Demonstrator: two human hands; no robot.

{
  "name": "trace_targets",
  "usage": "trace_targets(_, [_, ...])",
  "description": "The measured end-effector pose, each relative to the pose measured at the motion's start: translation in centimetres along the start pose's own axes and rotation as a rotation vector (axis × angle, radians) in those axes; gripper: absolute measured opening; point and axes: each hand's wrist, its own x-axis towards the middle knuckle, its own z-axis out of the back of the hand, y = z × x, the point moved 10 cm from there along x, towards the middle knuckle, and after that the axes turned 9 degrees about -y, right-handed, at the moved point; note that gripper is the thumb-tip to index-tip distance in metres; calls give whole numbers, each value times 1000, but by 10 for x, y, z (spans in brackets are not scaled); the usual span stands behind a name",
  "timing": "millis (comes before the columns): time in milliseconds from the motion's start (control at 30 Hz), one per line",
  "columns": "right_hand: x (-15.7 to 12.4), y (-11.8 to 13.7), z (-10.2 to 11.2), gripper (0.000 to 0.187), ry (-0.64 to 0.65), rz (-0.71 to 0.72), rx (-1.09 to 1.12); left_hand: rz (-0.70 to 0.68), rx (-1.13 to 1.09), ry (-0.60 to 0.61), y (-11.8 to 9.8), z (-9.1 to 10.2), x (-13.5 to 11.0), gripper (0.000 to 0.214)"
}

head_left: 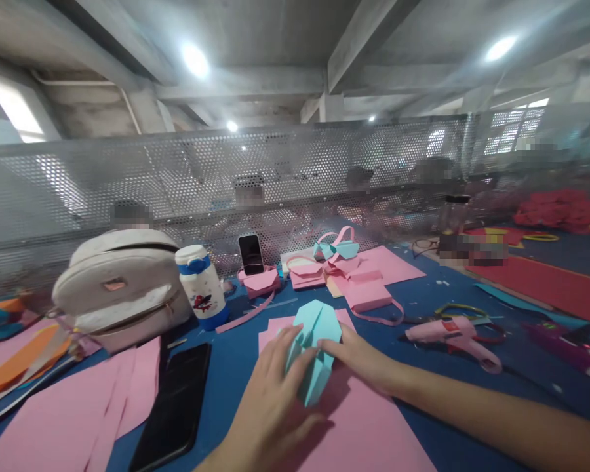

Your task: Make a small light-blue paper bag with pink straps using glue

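Note:
A light-blue folded paper piece (pixel 318 320) is held tilted above pink paper sheets (pixel 361 426). My left hand (pixel 275 387) is closed on its left side, with the thumb across the front. At its right edge my right hand (pixel 356 354) grips it, thumb in front and the other fingers hidden behind the paper. A crease or slit runs along the middle of the piece. Just beyond the hands sit small pink paper bags (pixel 368 292) with strip handles, and a blue-and-pink one (pixel 337 249) stands behind them.
To the left are a black phone (pixel 174 406), pink sheets (pixel 73 406), a white backpack (pixel 122 282) and a bottle (pixel 201 288). A pink glue gun (pixel 452 334) lies right, near green-handled scissors (pixel 457 311). A perforated metal screen (pixel 295 170) borders the table's back; people are beyond it.

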Motion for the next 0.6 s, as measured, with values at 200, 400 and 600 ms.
trace_targets(200, [-3, -1, -3, 32, 24, -63, 58, -151, 210, -103, 8, 4, 4, 40])
trace_targets(400, [1, 5, -2, 32, 70, 44, -139, -215, 334, -97, 18, 15, 7, 19])
trace_targets(600, [-22, 71, 22, 48, -136, 684, -448, -463, 481, -93, 7, 9, -4, 25])
